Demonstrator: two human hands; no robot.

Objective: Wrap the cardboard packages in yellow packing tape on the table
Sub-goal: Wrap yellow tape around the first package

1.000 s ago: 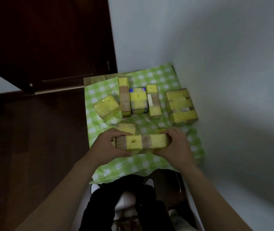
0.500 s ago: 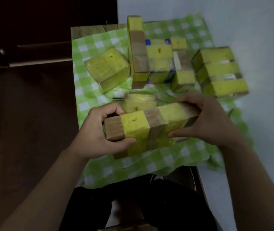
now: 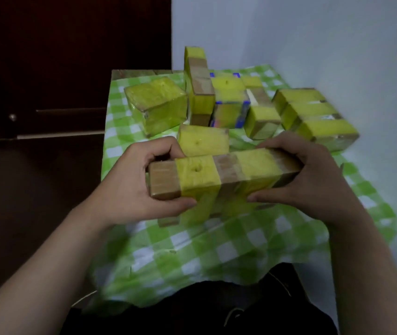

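You hold the long cardboard package [image 3: 216, 175] lengthwise between both hands, over the front middle of the bench [image 3: 132, 74]. The bench is covered by a green checked cloth [image 3: 216, 250]. Your left grip [image 3: 132, 187] closes round the bare cardboard end, with the fingers curled over the far edge and the thumb along the near face. Your right grip [image 3: 313, 180] wraps the other end the same way, its thumb pressing the near side. Two bands of yellow tape circle the package, and brown cardboard shows at both ends and between the bands. Whether its lower edge touches the cloth cannot be told.

Just behind it lies a small yellow-wrapped package [image 3: 203, 140]. Further back, a fully wrapped box [image 3: 156, 105] sits at the left. Beside that box a tall banded package [image 3: 198, 81] rises above the others. To its right are a box with blue corners [image 3: 229, 102], a partly taped package [image 3: 261, 119] and, near the wall [image 3: 313, 32], a wide package with three yellow bands [image 3: 313, 114]. A dark door [image 3: 71, 56] stands at the left.
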